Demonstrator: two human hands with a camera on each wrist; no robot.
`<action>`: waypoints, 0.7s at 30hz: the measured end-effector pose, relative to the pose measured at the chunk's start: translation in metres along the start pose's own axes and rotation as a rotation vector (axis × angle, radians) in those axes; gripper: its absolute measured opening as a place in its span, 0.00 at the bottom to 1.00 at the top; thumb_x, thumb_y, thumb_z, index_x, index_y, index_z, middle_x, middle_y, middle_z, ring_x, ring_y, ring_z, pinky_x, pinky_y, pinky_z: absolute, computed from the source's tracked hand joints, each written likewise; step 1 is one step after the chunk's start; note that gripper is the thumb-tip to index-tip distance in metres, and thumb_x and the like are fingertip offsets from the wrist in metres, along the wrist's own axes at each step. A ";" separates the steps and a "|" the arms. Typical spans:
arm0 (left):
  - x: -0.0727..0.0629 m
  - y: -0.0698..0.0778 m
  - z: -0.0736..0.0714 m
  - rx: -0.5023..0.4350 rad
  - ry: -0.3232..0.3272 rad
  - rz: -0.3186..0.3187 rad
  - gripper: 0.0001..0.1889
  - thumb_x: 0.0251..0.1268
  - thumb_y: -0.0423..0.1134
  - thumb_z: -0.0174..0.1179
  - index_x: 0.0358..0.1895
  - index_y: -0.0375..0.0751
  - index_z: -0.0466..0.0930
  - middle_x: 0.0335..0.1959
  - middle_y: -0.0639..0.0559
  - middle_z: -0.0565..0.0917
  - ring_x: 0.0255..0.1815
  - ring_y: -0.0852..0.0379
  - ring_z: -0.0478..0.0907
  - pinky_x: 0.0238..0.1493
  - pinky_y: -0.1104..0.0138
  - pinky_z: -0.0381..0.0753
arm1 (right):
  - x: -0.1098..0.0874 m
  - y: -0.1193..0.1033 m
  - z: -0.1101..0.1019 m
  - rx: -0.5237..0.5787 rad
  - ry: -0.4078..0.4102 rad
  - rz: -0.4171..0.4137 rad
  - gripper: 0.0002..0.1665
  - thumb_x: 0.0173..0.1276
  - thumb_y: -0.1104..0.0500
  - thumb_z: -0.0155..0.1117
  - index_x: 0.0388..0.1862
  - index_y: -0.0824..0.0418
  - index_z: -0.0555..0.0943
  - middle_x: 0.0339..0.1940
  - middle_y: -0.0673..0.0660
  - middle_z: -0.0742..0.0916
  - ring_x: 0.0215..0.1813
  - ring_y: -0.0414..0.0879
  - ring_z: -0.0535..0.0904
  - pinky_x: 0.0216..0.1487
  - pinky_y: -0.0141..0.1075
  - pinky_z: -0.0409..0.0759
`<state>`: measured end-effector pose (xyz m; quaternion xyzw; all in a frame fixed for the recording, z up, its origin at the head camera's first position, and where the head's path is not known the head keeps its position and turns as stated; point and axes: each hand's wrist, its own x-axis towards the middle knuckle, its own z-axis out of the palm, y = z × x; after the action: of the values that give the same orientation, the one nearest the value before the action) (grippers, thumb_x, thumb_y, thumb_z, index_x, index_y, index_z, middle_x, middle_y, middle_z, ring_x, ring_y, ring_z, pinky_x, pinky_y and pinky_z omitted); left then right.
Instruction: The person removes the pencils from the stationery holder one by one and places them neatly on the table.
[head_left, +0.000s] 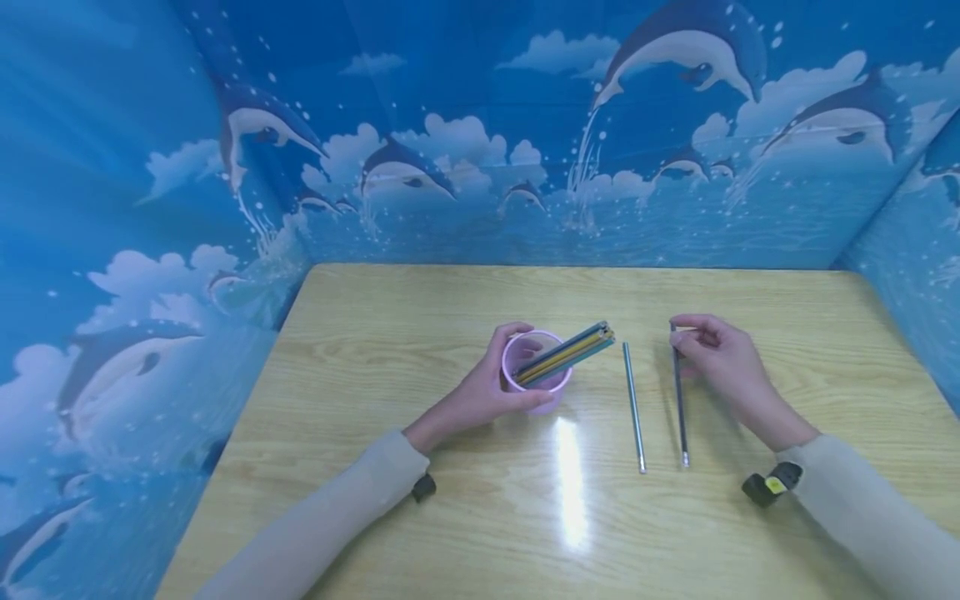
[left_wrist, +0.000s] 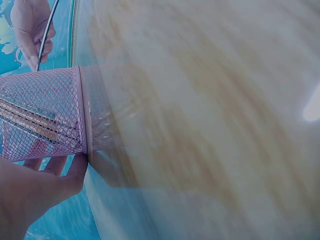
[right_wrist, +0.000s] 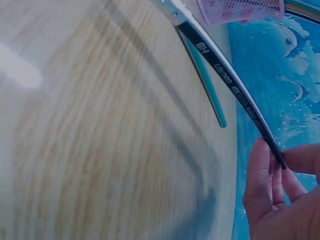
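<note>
In the head view, the left hand [head_left: 498, 383] curls its fingers and thumb round a pink mesh pencil cup [head_left: 556, 402], which stands on the desk [head_left: 375, 333]. A bundle of pencils [head_left: 566, 354], dark, yellow and teal, leans out over the rim toward the right; that lopsided weight could tip the cup if the grip slackened. The right hand [head_left: 723, 358] pinches a dark pencil [head_left: 680, 408] at its far end, and a teal pencil [head_left: 634, 408] lies loose just beside it. A careless sweep might set that one rolling, since slim shafts find little friction on a polished wood-grain top.

In the left wrist view, the cup's wall is an open diamond lattice ending in a solid base ring, mirrored in the glossy surface. Pencils slant inside; a blunt end pushed in carelessly could jam against them.

In the right wrist view, thumb and fingertips nip only the very end of the dark pencil, a straight, glossy shaft lettered "HB" with a pale metallic band opposite. Held so far from its middle, it could swing or slip. Its shadow falls apart from it.
</note>
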<state>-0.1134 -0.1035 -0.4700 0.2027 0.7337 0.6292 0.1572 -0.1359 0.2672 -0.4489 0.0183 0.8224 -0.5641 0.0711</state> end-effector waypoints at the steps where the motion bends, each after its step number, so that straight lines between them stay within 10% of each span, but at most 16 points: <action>1: 0.000 0.000 0.000 0.002 0.000 0.000 0.49 0.64 0.38 0.80 0.81 0.60 0.56 0.75 0.44 0.73 0.74 0.49 0.74 0.69 0.60 0.83 | 0.002 0.001 0.001 -0.024 -0.007 0.005 0.28 0.86 0.56 0.63 0.75 0.69 0.74 0.51 0.55 0.87 0.45 0.36 0.84 0.44 0.39 0.93; 21: 0.000 -0.003 0.000 0.018 0.000 0.014 0.50 0.64 0.40 0.81 0.82 0.59 0.56 0.74 0.44 0.73 0.73 0.46 0.75 0.68 0.58 0.83 | 0.017 0.004 0.024 -0.345 -0.096 0.036 0.22 0.81 0.61 0.64 0.66 0.74 0.78 0.46 0.65 0.86 0.35 0.50 0.86 0.34 0.37 0.92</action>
<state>-0.1140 -0.1039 -0.4725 0.2092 0.7378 0.6238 0.1507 -0.1499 0.2457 -0.4630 -0.0064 0.9022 -0.4135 0.1223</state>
